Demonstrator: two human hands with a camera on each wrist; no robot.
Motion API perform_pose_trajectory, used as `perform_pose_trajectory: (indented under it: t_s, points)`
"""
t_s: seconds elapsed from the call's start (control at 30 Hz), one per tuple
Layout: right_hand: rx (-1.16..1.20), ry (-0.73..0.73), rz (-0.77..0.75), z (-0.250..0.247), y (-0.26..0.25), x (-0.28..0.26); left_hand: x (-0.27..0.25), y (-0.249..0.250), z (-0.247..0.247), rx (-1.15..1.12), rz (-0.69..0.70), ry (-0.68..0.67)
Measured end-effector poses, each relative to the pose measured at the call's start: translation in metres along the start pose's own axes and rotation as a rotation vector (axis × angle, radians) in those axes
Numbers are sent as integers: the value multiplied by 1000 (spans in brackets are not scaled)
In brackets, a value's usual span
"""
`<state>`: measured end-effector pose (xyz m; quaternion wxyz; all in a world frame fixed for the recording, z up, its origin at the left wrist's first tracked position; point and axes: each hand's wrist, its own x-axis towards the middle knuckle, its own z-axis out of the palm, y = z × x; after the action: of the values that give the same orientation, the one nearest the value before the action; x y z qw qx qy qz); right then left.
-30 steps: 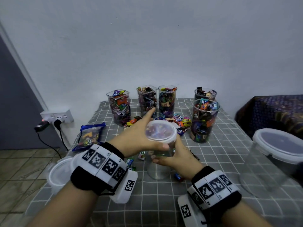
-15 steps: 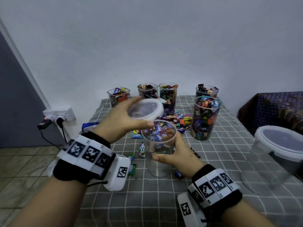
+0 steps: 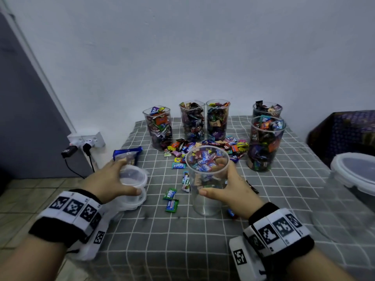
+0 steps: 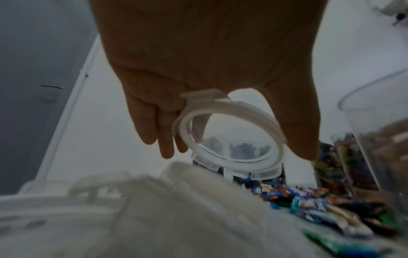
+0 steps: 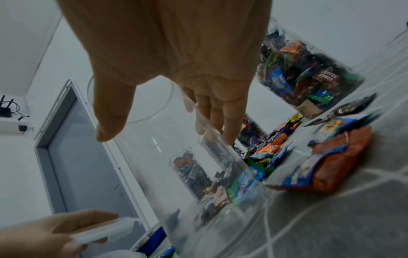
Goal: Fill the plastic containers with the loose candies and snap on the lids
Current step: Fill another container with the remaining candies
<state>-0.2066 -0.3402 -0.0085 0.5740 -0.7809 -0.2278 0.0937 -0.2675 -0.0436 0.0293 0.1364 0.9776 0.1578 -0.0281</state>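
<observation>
Lifted off a second ago, the lid (image 3: 133,176) now sits left of the empty container (image 3: 205,179), over stacked lids. Left wrist view: left hand (image 4: 207,73) grasps it. Right wrist view: right hand (image 5: 176,69) grasps the container; filling likely comes next.

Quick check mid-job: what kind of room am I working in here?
Likely a plain home room, not a shop: a small table under a grey checked cloth, a white wall socket with plugs beside a grey door, tiled floor.
</observation>
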Motion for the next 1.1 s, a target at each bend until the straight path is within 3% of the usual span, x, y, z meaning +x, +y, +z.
perform_pose_trajectory:
  t_s: [0.17,0.43,0.63,0.73,0.87,1.1]
  points:
    - [-47,12,21,0,0,0,6,-5,14,226,-12,-58]
    - [-71,-19,61,-2,0,0,9,2,12,300,20,-143]
    - [-370,-207,134,-25,3,1,14,31,-1,235,105,-127]
    - [-409,-145,230,-37,5,12,21,48,-8,161,163,-142]
    - [-420,51,277,-52,10,44,35,70,-12,2,225,-191]
    - [-356,176,326,-53,51,130,97,92,2,-222,158,-230]
